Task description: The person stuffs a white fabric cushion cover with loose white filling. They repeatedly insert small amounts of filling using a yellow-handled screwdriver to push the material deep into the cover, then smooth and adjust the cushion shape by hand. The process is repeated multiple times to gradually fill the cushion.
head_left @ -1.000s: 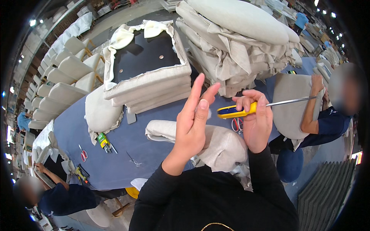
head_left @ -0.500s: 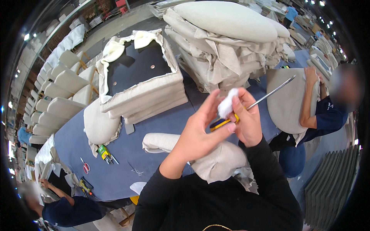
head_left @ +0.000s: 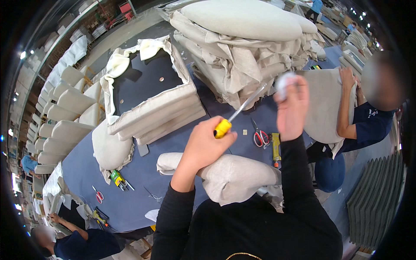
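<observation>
My left hand is wrapped round the yellow handle of a screwdriver, its long metal shaft pointing up and to the right. Off to the right, my right hand is raised with a wad of white stuffing pinched in its fingers, slightly blurred. Below both hands lies a beige upholstered cushion against my front, its loose cloth edge hanging to the right. Red-handled scissors and a yellow tool lie on the blue table between my hands and that cushion.
Stacked beige padded panels rise at the far side. To their left stands an upholstered box-shaped piece with a black base. One co-worker holds a chair back on the right; another works at lower left. More scissors lie left.
My hands have moved apart. The screwdriver has passed from my right hand into my left, while the white stuffing has gone up and right in my right hand.
</observation>
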{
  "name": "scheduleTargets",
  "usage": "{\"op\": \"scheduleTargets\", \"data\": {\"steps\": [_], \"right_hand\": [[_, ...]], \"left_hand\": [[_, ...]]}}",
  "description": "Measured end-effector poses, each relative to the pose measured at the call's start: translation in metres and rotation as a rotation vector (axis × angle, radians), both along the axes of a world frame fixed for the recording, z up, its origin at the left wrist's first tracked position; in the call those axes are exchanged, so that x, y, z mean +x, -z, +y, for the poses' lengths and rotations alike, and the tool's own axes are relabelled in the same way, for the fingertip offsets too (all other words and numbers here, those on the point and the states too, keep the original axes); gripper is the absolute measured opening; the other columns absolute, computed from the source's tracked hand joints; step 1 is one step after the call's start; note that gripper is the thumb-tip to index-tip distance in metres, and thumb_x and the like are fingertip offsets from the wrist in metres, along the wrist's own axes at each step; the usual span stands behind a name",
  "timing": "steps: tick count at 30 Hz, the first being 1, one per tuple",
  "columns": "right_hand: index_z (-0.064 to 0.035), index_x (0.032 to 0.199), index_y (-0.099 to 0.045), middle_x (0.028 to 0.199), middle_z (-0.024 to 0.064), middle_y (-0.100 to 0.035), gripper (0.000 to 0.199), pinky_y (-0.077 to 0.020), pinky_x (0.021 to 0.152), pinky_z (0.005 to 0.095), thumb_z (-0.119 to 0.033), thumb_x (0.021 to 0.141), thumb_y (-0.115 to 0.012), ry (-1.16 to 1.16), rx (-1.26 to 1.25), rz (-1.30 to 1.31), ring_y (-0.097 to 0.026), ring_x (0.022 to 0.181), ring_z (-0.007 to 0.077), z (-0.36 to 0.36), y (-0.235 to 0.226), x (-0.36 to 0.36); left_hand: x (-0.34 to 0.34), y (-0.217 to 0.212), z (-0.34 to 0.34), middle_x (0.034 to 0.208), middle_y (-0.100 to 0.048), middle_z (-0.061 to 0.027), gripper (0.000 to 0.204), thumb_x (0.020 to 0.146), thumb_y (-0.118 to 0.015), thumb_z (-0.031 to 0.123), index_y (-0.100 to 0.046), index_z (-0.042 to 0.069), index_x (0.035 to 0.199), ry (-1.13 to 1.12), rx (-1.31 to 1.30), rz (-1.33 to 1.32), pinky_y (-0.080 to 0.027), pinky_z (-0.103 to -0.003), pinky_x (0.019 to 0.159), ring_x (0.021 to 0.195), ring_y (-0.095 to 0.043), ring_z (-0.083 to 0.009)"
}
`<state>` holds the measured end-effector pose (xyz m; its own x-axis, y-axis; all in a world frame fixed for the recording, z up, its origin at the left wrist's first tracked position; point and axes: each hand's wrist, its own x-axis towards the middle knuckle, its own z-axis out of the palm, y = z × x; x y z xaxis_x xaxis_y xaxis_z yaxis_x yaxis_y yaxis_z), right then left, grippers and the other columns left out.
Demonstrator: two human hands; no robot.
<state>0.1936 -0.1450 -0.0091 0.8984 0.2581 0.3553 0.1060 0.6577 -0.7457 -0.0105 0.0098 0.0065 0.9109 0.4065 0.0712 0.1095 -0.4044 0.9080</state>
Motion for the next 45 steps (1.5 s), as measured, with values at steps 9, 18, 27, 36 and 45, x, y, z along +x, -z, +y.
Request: {"op": "scheduleTargets", "data": {"steps": [9, 18, 27, 36, 45], "right_hand": [[-0.0003, 0.106, -0.073, 0.091, 0.0022, -0.075, 0.017, -0.0518, 0.066, 0.0232, -0.015, 0.103, -0.079, -0.432, -0.489, -0.127, -0.065, 0.077, 0.0053, 0.005, 0.008, -0.067], [-0.001, 0.107, -0.072, 0.101, 0.0073, -0.074, 0.009, -0.0527, 0.072, 0.026, -0.008, 0.104, -0.069, -0.236, -0.138, 0.067, -0.067, 0.082, 0.0112, -0.021, 0.042, 0.005], [-0.0016, 0.114, -0.074, 0.121, 0.0169, -0.074, 0.05, -0.0525, 0.106, 0.0437, -0.03, 0.079, -0.094, -0.699, -0.571, -0.912, -0.07, 0.118, 0.0371, -0.014, -0.03, -0.093], [-0.0065, 0.107, -0.076, 0.122, 0.0131, -0.074, 0.048, -0.0573, 0.102, 0.0446, -0.01, 0.065, -0.099, -0.476, -0.5, -1.06, -0.072, 0.12, 0.0369, 0.002, -0.017, -0.078], [-0.004, 0.085, -0.074, 0.082, 0.0077, -0.072, 0.012, -0.0582, 0.079, 0.0362, -0.002, 0.079, -0.084, -0.351, -0.802, -1.157, -0.075, 0.082, 0.0252, 0.033, -0.048, -0.095]], "left_hand": [[0.004, -0.002, -0.006, 0.075, -0.068, -0.004, 0.031, 0.095, -0.085, 0.028, -0.076, -0.002, 0.095, -0.017, -0.16, -0.106, -0.046, -0.03, 0.064, 0.068, -0.054, -0.0086], [-0.012, 0.009, -0.002, 0.08, -0.073, -0.0024, 0.019, 0.099, -0.078, 0.016, -0.075, -0.002, 0.095, -0.105, -0.642, -0.306, -0.048, -0.025, 0.063, 0.069, -0.06, -0.0081], [0.003, 0.01, 0.008, 0.091, -0.075, -0.0061, 0.017, 0.098, -0.079, 0.009, -0.07, 0.0, 0.11, -0.131, -0.588, -0.406, -0.056, -0.028, 0.071, 0.078, -0.069, -0.0106], [-0.095, 0.024, 0.006, 0.09, -0.072, -0.0002, 0.014, 0.096, -0.083, 0.008, -0.074, -0.002, 0.102, -0.424, -0.422, -0.392, -0.048, -0.022, 0.068, 0.077, -0.061, -0.0056], [-0.128, 0.037, -0.051, 0.089, -0.076, -0.0008, 0.014, 0.096, -0.081, 0.007, -0.08, 0.0, 0.108, -0.294, -0.539, -0.32, -0.051, -0.024, 0.071, 0.078, -0.064, -0.0056]]}}
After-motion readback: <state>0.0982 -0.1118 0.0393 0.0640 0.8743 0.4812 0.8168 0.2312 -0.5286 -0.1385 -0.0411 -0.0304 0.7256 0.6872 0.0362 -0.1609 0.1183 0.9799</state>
